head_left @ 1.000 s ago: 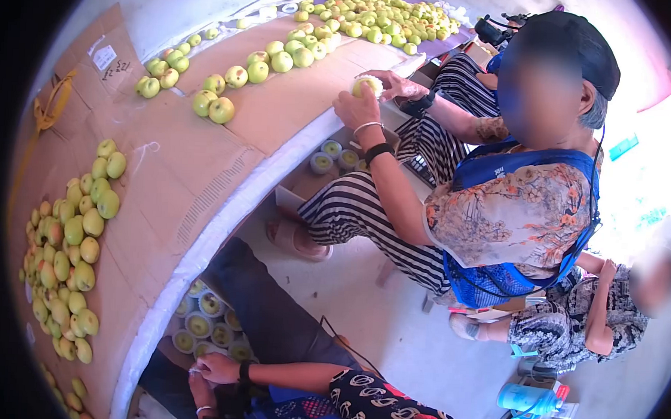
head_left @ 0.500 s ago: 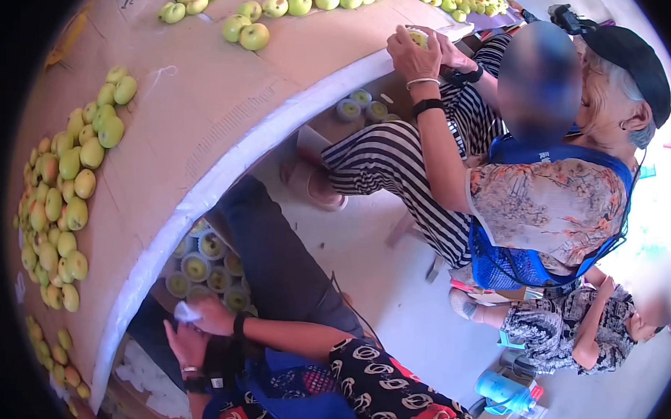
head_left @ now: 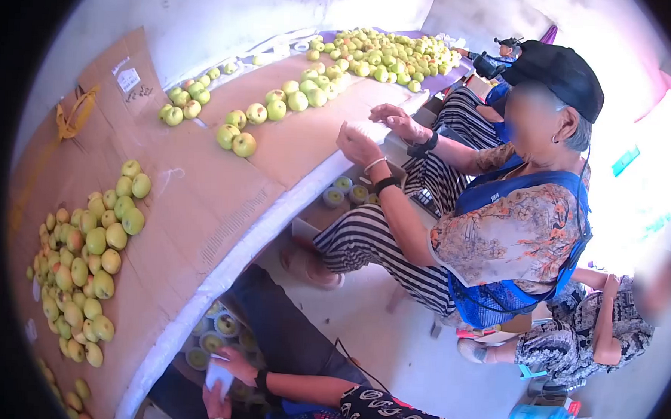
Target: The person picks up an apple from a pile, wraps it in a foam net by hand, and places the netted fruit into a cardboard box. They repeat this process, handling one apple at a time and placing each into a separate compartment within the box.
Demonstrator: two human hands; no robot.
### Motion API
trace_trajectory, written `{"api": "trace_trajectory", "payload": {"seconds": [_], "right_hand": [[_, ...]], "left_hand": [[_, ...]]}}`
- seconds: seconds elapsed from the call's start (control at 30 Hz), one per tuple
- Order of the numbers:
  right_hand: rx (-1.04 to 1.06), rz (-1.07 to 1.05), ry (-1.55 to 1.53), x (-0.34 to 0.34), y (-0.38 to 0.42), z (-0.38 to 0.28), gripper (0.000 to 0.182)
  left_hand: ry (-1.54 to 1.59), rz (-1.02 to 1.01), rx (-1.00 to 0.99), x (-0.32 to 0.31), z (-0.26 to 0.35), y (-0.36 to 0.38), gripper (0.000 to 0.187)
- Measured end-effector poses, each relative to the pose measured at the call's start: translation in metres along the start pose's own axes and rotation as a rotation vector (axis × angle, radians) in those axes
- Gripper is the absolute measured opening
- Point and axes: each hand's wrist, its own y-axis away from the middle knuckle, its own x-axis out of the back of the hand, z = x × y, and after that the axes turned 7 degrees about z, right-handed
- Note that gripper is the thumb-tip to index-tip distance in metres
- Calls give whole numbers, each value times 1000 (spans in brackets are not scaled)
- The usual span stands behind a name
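The head view shows the right hand (head_left: 237, 366) nearest, its fingers pinching the upper end of a soft white wrap (head_left: 222, 378). The left hand (head_left: 215, 406) is just below, touching the wrap's lower end; whether it grips or only steadies it, I cannot tell. The wrap is upright between the two hands, in front of a group of wrapped apples (head_left: 225, 325) packed close together, each in a pale sleeve, low beside the edge of the surface. A dark trouser leg (head_left: 289, 323) stretches alongside them.

The cardboard-covered surface (head_left: 194, 196) carries a heap of green-yellow apples (head_left: 86, 266), some blushed red. Past that heap, a line of apples (head_left: 276, 106) runs along the cardboard, with a yellow strap (head_left: 76, 113) over to the left.

Across the gap, a seated co-worker (head_left: 506, 239) in a floral top and striped trousers holds up a second white wrap (head_left: 369, 128), above more sleeved apples (head_left: 344, 191) in a box. Another seated person (head_left: 607, 326) is at the right, near a light-blue bottle (head_left: 532, 417). At the far end lies a large spread of apples (head_left: 387, 54).
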Motion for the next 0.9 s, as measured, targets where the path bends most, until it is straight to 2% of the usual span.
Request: {"api": "trace_trajectory", "payload": {"seconds": [0.03,0.1,0.13,0.23,0.3,0.33,0.4,0.43,0.5,0.63,0.7,0.77,0.83,0.9], "right_hand": [[11,-9,2,3,-7,3,44],[68,-39,219,10,-10,5,34],[233,-173,521,19,-11,1,33],[306,-102,592,19,-6,2,32],[314,-97,612,20,-4,3,31],[323,-100,628,16,-1,3,31],[345,-54,599,13,0,1,27],[356,11,570,15,2,0,23],[356,-11,599,17,6,1,22],[393,3,544,18,1,7,19],[372,-10,532,19,1,9,22],[355,-29,529,21,1,0,26],[188,-55,664,22,7,-14,30],[209,-34,670,20,5,-13,32]], "left_hand": [[-23,-49,-59,1,-5,-2,31],[-12,-3,-115,1,-11,1,30],[-14,-3,-114,1,-12,4,30],[40,35,-165,-4,-15,0,24],[-97,123,-385,-2,-19,-3,18],[-100,133,-390,2,-19,-3,18],[-94,124,-641,1,-19,-6,17],[-86,125,-642,-1,-19,-6,17],[-154,283,-719,1,-17,-6,18],[-2,198,-645,2,-18,-6,16],[109,285,-582,2,-18,-8,16],[39,252,-552,10,-15,-7,18],[-32,213,-513,10,-17,-7,20],[83,226,-435,8,-15,-9,27]]}}
